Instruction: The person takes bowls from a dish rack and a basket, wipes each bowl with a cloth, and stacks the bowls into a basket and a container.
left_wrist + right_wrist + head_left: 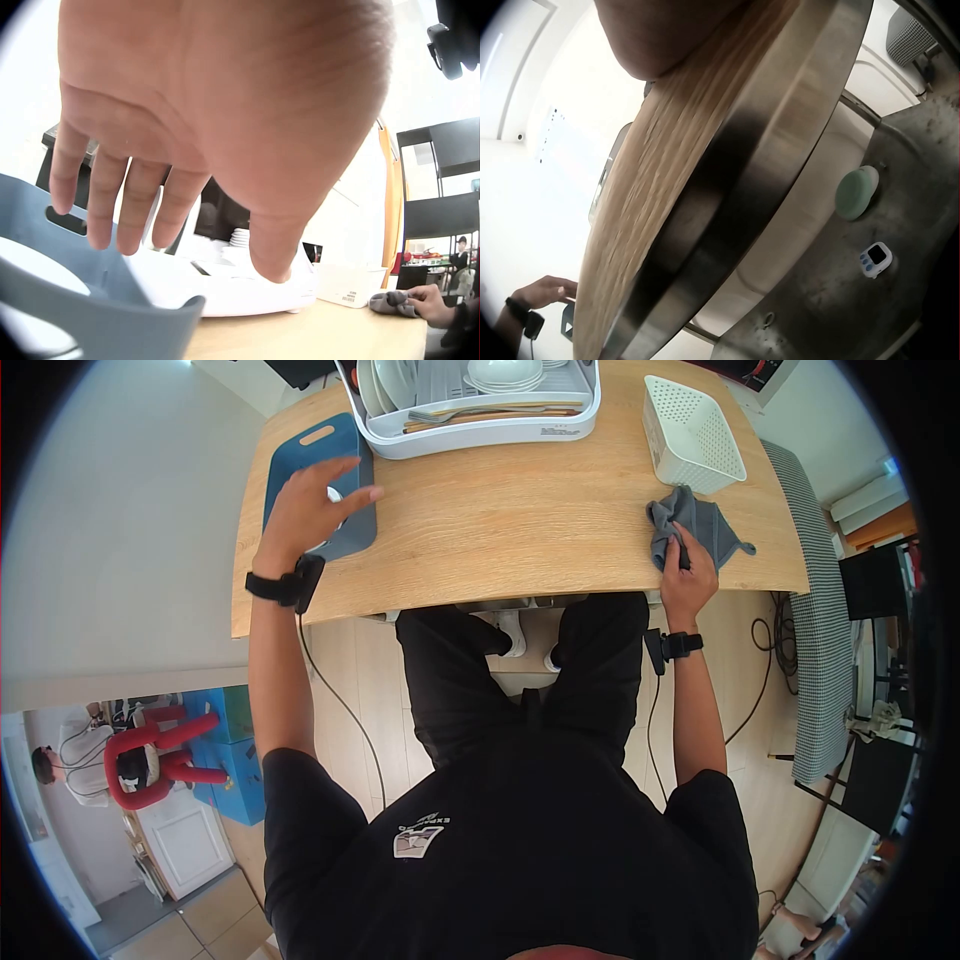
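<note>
In the head view my left hand (308,510) is held over a blue-grey bin (357,542), its fingers spread and nothing in them. The left wrist view shows the palm above the bin's rim, with a white rounded dish (41,266) inside. My right hand (690,578) pinches a dark grey cloth (718,535), bunched on the table near its front right edge. In the right wrist view only part of the right hand (667,34) shows at the top, and the cloth is hidden.
A white dish rack (480,435) with plates, bowls, a fork and chopsticks stands at the back of the wooden table (500,520). A white perforated basket (695,445) sits just behind the cloth. Cables trail from both wrist cameras.
</note>
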`<state>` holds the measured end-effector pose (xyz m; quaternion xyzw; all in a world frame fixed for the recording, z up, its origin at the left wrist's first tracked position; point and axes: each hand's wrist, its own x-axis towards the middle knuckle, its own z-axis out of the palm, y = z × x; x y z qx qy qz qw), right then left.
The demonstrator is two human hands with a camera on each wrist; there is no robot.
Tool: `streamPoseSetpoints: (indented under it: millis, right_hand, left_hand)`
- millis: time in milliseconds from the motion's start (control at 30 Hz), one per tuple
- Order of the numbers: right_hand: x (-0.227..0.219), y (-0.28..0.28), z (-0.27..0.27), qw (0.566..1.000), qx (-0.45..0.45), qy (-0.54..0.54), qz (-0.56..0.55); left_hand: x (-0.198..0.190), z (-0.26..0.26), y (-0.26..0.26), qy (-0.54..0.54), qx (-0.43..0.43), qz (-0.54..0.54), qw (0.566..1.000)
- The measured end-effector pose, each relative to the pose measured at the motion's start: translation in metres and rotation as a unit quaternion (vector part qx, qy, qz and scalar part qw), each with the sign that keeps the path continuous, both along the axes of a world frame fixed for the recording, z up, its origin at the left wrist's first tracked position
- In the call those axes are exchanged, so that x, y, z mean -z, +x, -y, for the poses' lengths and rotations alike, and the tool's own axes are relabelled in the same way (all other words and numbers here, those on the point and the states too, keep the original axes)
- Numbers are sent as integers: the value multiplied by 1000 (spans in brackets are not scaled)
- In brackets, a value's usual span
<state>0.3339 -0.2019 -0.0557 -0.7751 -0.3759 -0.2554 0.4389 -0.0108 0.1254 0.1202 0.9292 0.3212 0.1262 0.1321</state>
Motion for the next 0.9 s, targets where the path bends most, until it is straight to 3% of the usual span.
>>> streamPoseSetpoints:
  millis: [100,233,300,500,567,633,667,733,900]
  right_hand:
    - [-1,0,-1,1000,0,4,0]
    - [0,0,0,1000,-8,12,-3]
    - [1,1,0,1000,-10,15,6]
    - [0,1,-1,1000,-14,17,12]
    - [1,1,-1,1000,-15,19,5]
    - [1,1,-1,1000,-13,18,8]
    - [2,1,-1,1000,-10,14,6]
    - [4,2,-3,1000,-9,24,12]
    - [2,1,-1,1000,-9,17,-3]
  left_hand:
    - [-2,-1,39,88,53,52,993]
    - [13,-22,97,45,117,119,985]
    - [13,-25,126,-16,123,103,987]
    - [31,-47,192,-46,81,20,995]
    - [47,-57,205,-35,64,-10,997]
    - [58,-61,214,61,53,14,997]
    - [59,-63,216,61,52,15,997]
    - [60,-66,221,-43,46,-5,998]
    - [62,-69,222,19,55,16,998]
